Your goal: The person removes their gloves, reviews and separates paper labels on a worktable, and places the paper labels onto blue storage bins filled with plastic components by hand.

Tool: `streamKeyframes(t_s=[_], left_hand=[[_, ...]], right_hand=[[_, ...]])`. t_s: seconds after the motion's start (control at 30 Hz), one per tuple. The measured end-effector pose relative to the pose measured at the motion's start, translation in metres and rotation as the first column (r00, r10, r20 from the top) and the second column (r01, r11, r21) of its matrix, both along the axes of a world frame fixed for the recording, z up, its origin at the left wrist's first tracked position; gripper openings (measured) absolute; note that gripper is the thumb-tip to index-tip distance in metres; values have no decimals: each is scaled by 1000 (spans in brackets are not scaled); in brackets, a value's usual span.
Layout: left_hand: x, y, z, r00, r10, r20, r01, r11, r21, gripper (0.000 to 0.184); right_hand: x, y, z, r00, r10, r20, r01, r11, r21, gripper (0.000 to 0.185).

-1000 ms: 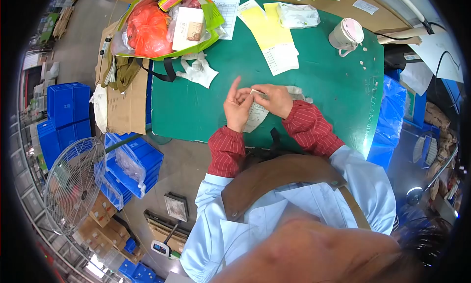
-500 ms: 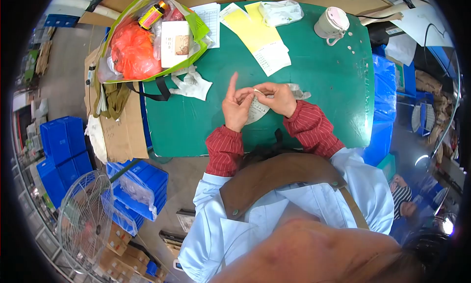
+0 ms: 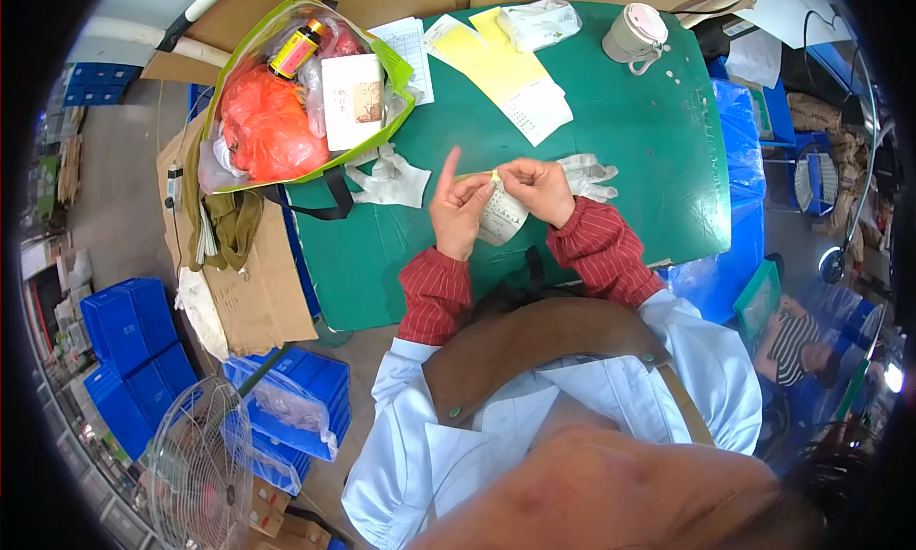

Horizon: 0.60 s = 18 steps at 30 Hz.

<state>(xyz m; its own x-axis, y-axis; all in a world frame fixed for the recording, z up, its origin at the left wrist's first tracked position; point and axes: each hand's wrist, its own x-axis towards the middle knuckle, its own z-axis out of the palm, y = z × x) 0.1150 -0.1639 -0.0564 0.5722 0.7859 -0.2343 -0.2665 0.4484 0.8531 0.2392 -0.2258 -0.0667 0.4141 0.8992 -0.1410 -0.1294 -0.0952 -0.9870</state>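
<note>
Between my two hands is a small printed paper slip (image 3: 503,218), curled, with its top edge pinched. My left hand (image 3: 460,207) grips the slip's left side between thumb and fingers while its index finger points up. My right hand (image 3: 539,189) pinches the slip's top edge with thumb and fingertips. A white glove (image 3: 393,179) lies left of my left hand, and another white glove (image 3: 588,176) lies just beyond my right hand. Yellow and white printed sheets (image 3: 496,63) rest farther back on the green table (image 3: 639,121).
A green-edged bag (image 3: 405,78) with a red plastic bundle, bottle and box stands at the back left. A white tissue pack (image 3: 539,24) and lidded cup (image 3: 634,33) sit at the back. Blue crates (image 3: 134,326) and a fan (image 3: 200,464) stand left; a person in stripes (image 3: 794,350) is at right.
The view has turned, shifting the table and surroundings. The slip's printed face shows more between my hands, and the glove by my right hand is more visible. Both hands keep their hold.
</note>
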Motion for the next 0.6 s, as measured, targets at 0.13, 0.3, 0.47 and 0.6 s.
streamKeyframes(t_s=[0.13,0.3,0.47,0.6], left_hand=[[-9,11,-13,996,-88,-13,88,995,41,57],[-21,30,-32,965,-136,-224,161,982,95,48],[3,55,-102,925,-3,-380,110,959,261,43],[28,54,-79,759,421,-496,144,635,759,40]], right_hand=[[-4,5,-10,981,-173,-91,170,985,-39,11],[64,1,-23,853,-504,-134,508,861,2,14],[143,-29,-23,753,-627,201,601,779,180,15],[70,-7,54,688,-666,288,618,746,249,10]])
